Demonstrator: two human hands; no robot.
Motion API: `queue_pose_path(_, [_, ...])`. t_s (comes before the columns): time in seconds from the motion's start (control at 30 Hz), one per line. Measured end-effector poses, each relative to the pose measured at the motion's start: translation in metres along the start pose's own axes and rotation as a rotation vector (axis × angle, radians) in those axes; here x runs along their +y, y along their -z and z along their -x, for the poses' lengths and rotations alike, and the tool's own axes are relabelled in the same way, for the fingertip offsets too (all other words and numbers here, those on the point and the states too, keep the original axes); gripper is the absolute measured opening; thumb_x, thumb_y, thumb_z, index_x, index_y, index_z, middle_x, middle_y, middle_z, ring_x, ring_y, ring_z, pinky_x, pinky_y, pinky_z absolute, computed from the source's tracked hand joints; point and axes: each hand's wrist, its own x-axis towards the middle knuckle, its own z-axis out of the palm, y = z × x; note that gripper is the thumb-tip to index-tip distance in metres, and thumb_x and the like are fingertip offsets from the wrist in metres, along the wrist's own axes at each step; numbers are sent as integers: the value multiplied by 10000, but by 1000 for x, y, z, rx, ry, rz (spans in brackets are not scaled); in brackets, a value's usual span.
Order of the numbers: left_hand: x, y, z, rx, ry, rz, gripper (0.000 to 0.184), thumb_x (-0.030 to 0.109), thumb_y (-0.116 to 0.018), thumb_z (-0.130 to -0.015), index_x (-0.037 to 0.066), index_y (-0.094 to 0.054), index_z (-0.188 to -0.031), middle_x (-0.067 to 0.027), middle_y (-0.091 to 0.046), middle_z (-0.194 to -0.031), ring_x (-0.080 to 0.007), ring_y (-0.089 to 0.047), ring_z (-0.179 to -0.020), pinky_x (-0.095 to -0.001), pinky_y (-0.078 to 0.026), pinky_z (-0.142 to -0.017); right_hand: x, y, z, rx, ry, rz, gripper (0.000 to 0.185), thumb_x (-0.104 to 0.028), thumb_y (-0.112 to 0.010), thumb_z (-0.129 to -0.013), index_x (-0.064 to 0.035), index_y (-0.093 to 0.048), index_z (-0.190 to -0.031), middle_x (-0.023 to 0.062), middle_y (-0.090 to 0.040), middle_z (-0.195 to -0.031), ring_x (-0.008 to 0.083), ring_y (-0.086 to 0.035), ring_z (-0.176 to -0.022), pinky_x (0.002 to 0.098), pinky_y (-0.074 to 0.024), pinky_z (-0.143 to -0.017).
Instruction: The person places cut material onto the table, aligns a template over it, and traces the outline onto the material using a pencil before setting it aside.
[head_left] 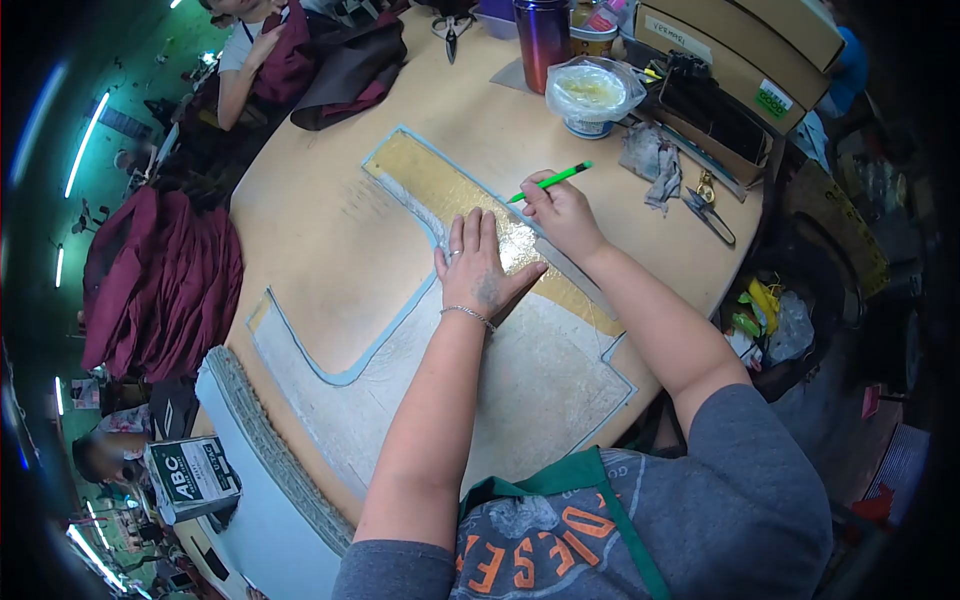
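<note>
My left hand lies flat with its thumb spread, pressing on a large pattern template. The template is grey-white, with a shiny gold taped band across its upper part. Light blue material shows beneath it along the edges. My right hand is closed around a green pencil, held at a slant over the template's upper right edge. The pencil's lower tip is close to that edge; I cannot tell whether it touches. Both forearms cross over the template.
Scissors, a dark tumbler, a plastic-covered tub and cardboard boxes stand along the far side. Thread snips and a grey rag lie right. Stacked light-blue pieces are left. Another person holds maroon cloth.
</note>
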Motion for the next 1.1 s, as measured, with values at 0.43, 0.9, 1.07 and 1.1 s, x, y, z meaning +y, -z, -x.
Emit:
queue_pose_path(0.43, [2,0,-1,9,8,-17,958,666,-546,-605,56,-281,-1294,-115,-254,-1355,-269,-183,-1270,-555,-176,-954,-8,-3,5,-100,75,323,146,-167,-527,-823,-22,-506,-821,141,-555,-690,228,-552,-618,302,-434,-585])
queue_pose_path(0.9, [3,1,-2,4,-1,-43,998,676,-563,-573,36,-289,-1288,-124,-252,-1349,-271,-188,-1267,-545,-186,-958,-18,63,70,79,-13,-48,120,-126,-522,-845,-11,-501,-867,61,-575,-764,108,-551,-692,238,-436,-618])
queue_pose_path(1.07, [4,1,-1,18,1,-36,996,680,-560,-573,32,-297,-1284,-127,-261,-1345,-275,-197,-1264,-544,-189,-956,-1,51,67,0,10,86,124,-148,-533,-835,-26,-508,-838,82,-566,-708,166,-556,-642,276,-430,-592])
queue_pose_path(1.1, [4,2,-1,18,-3,-40,995,680,-559,-573,32,-299,-1283,-127,-263,-1344,-276,-198,-1263,-544,-189,-956,-1,49,66,-8,10,123,126,-152,-536,-833,-30,-508,-832,91,-563,-703,184,-557,-636,286,-429,-590])
